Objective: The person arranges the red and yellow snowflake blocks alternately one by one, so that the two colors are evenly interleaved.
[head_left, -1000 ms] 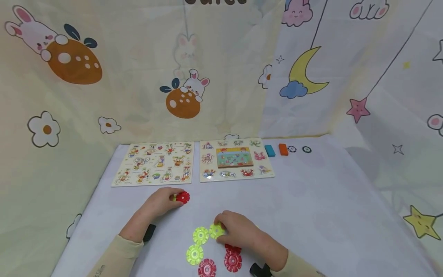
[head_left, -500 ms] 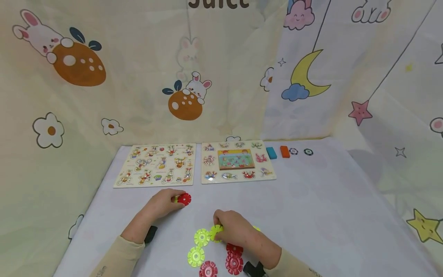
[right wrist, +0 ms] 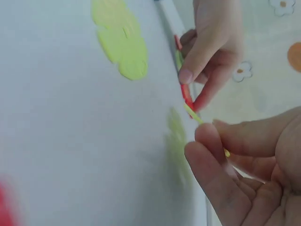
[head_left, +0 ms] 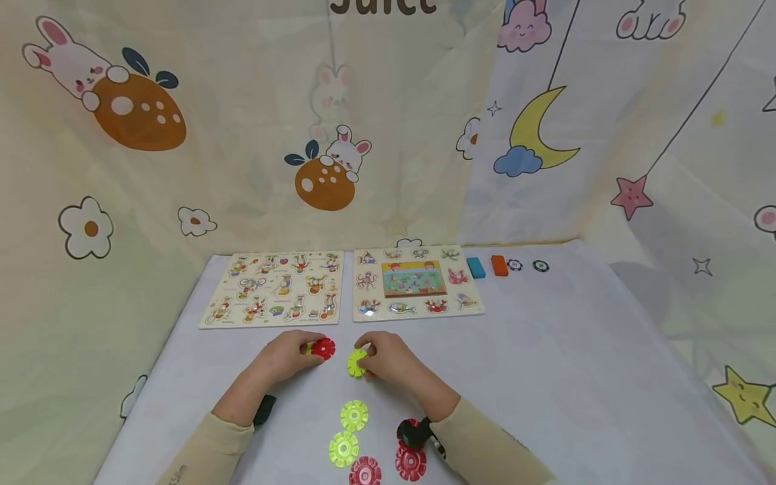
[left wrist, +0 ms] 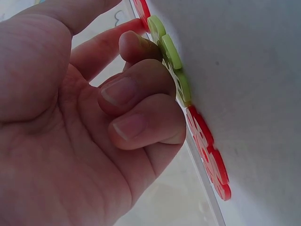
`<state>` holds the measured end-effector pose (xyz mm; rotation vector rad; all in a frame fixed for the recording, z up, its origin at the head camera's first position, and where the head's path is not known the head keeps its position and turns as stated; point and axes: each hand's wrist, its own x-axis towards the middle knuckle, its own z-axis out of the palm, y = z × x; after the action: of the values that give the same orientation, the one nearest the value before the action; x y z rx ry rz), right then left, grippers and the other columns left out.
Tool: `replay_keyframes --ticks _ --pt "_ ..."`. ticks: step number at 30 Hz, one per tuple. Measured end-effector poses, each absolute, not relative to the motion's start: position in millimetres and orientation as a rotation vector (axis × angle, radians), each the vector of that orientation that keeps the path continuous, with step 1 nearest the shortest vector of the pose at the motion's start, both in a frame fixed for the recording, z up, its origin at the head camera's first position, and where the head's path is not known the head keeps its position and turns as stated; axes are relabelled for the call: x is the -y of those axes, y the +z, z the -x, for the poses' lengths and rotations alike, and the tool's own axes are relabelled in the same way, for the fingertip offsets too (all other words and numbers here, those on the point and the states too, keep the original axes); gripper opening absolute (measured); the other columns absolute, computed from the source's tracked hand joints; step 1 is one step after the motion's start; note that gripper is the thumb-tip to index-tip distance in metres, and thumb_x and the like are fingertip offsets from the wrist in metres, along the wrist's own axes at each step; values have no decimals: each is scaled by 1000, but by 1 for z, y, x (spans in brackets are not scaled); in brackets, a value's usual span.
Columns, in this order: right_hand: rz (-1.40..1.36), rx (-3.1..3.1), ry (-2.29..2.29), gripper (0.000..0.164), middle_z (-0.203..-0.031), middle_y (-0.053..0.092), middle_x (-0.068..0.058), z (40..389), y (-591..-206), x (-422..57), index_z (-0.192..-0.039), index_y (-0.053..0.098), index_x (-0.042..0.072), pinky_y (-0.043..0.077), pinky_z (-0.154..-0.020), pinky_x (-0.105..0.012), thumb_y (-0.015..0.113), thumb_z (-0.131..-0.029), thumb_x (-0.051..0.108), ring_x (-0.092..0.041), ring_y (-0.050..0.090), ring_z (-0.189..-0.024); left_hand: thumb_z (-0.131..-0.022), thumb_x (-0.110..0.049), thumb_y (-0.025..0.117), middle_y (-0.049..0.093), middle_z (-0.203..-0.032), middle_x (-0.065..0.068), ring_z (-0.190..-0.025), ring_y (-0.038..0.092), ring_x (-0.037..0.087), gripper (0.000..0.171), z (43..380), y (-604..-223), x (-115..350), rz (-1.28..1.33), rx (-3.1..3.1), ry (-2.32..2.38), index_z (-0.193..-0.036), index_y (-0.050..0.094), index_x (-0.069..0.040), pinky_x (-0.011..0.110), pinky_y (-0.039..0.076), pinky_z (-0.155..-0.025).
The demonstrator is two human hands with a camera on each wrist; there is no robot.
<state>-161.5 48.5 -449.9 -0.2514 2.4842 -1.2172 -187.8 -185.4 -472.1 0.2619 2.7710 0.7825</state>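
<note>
head view: left hand (head_left: 285,356) has thumb and fingers clamped at a bright red, round, notch-edged plastic disc (head_left: 325,349), the red end disc. right hand (head_left: 391,360) pinches a lime-green, round, notched plastic disc (head_left: 354,364) just right of the red end disc, gap between. loose lime-green discs (head_left: 343,448), two, lie nearer the person than the red end disc; loose red discs (head_left: 411,463) nearer still, one partly covered by a black wrist device (head_left: 414,433). judged partway: pinched green not yet touching red, loose ones left over.

left wrist view: row of red and green discs (left wrist: 202,129) passes behind curled fingers, leading away from the red end disc; seems the finished part. can't tell if slots interlock.

right wrist view: pinched green disc shows thin, edge-on, tilted, thumb and finger together on it. discs look flat, glossy, ring-marked in the middle from above.
</note>
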Motion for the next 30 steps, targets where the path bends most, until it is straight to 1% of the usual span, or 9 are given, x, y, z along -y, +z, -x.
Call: replay_keyframes --ticks 4,6,8,12,14,16,19,26,30 --pt "190 -2545 -1191 25 -72 57 -1 178 -456 -36 -110 63 9 45 -53 -26 69 -86 14 -15 59 -56 -76 -35 78 60 -104 -4 -86 48 18 47 188 -473 184 -255 -2767 789 -121 66 -26 35 42 -73" --pt "172 -2597 -1154 27 -75 57 0 183 -459 -32 -111 63 8 45 -55 -26 68 -87 17 -13 57 -60 -77 -35 78 60 -105 -4 -87 49 18 46 188 -473 184 -255 -2767 794 -121 66 -26 35 42 -74" --pt "161 -2656 -1107 32 -79 56 1 187 -461 -30 -113 63 8 45 -58 -26 72 -84 19 -13 54 -67 -77 -34 78 60 -106 -4 -87 49 18 46 188 -474 184 -260 -2766 792 -121 66 -26 35 42 -75" --pt "168 -2746 -1004 45 -91 57 -2 190 -462 -26 -113 63 6 46 -69 -31 81 -74 16 -16 52 -80 -77 -35 77 61 -109 -3 -88 50 17 47 188 -473 185 -261 -2769 787 -121 65 -26 37 44 -78" --pt "183 -2773 -962 45 -97 59 -4 191 -463 -24 -112 65 6 47 -74 -33 82 -71 14 -18 54 -86 -77 -35 77 61 -110 -3 -89 50 17 47 188 -472 185 -259 -2773 783 -122 65 -26 38 44 -79" --pt "194 -2788 -939 42 -101 61 -5 191 -465 -23 -110 66 5 48 -77 -33 82 -72 13 -18 55 -89 -77 -35 78 61 -110 -3 -88 50 17 47 188 -471 186 -265 -2783 770 -122 65 -26 38 44 -78" --pt "204 -2793 -934 39 -103 63 -3 191 -466 -21 -110 67 7 49 -79 -32 80 -74 16 -17 56 -90 -77 -34 78 61 -107 -4 -87 49 17 47 188 -470 185 -284 -2799 748 -121 65 -25 36 44 -76" --pt "213 -2775 -957 39 -94 61 0 189 -466 -24 -110 67 9 48 -72 -30 81 -74 18 -13 53 -82 -76 -33 79 61 -97 -5 -84 49 16 47 186 -467 178 -313 -2818 734 -121 66 -23 33 42 -72" --pt "220 -2749 -983 40 -95 61 -1 189 -466 -25 -111 67 9 47 -71 -30 81 -74 17 -14 53 -82 -76 -33 79 63 -102 -5 -88 51 15 50 186 -467 166 -349 -2822 752 -122 65 -22 35 44 -75"
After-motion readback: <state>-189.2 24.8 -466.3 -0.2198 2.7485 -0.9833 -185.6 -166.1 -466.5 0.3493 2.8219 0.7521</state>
